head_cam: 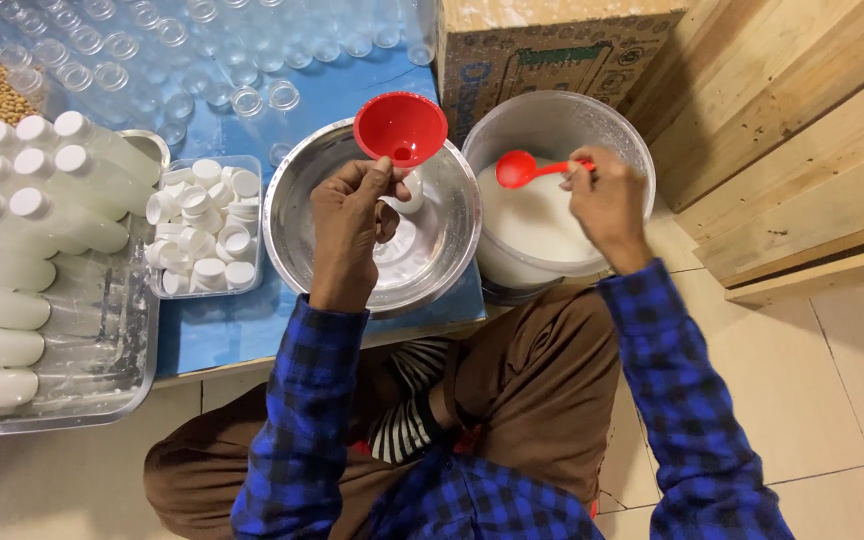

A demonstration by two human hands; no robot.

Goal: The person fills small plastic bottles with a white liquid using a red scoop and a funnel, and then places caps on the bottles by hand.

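My left hand [347, 225] grips a small clear bottle [407, 195] that stands in a steel bowl [297, 235], with a red funnel [400, 127] set in its neck. My right hand [607, 205] holds the handle of a red ladle [520, 168] over a grey bucket [607, 125] filled with white liquid [537, 225]. The ladle's scoop hangs just above the liquid, to the right of the funnel.
A clear tub of white caps [202, 225] sits left of the bowl. Filled white bottles [62, 190] lie in a metal tray [102, 340] at far left. Empty clear bottles [202, 50] stand on the blue surface behind. A cardboard box [552, 50] and wooden boards [792, 130] are at right.
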